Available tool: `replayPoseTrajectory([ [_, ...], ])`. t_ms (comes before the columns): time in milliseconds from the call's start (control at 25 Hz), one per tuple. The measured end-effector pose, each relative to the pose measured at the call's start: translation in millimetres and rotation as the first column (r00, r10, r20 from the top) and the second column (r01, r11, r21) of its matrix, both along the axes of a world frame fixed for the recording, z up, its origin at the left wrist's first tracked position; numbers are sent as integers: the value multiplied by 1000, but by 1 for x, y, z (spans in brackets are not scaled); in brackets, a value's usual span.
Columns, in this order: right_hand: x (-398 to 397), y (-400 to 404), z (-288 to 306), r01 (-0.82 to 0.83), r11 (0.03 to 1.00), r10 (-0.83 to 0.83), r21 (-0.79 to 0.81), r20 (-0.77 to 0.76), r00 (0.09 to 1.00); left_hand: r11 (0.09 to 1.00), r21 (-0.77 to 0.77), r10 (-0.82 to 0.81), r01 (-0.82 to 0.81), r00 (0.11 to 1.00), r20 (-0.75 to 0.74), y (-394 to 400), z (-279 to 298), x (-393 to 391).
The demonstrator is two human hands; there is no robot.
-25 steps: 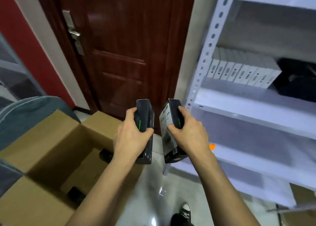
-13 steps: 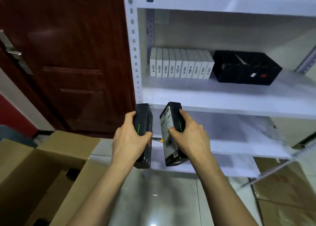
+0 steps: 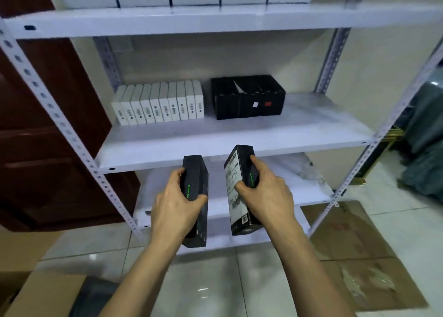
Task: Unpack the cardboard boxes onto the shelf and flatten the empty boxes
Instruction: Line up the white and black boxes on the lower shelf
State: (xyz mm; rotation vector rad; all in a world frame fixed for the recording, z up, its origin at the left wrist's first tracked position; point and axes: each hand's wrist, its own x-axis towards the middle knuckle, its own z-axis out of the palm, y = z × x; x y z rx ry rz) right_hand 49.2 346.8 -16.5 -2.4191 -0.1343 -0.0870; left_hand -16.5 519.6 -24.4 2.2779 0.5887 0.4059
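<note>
While my left hand (image 3: 177, 204) grips one black box (image 3: 195, 196) and my right hand (image 3: 266, 196) grips another black box (image 3: 239, 192), I see both held upright, apart, in front of the white shelf (image 3: 239, 136). On it stand white boxes (image 3: 158, 105) beside a black crate (image 3: 248, 97). Flattened cardboard (image 3: 354, 256) lies on the floor at right.

Both bare forearms reach forward side by side. The left hand (image 3: 177, 202) and the right hand (image 3: 265, 195) are raised level, backs up, fingers and thumb of each curled in a grip.
</note>
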Motion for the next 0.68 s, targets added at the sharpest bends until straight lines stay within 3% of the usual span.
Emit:
replayPoseTrajectory([
  [240,11,-83,-4,118,992,-118,49,12,993,994,7,-110,110,994,8,-79,1,29],
  [680,47,-161,11,235,971,-235,51,12,972,960,-50,-273,275,961,48,-154,9,99],
])
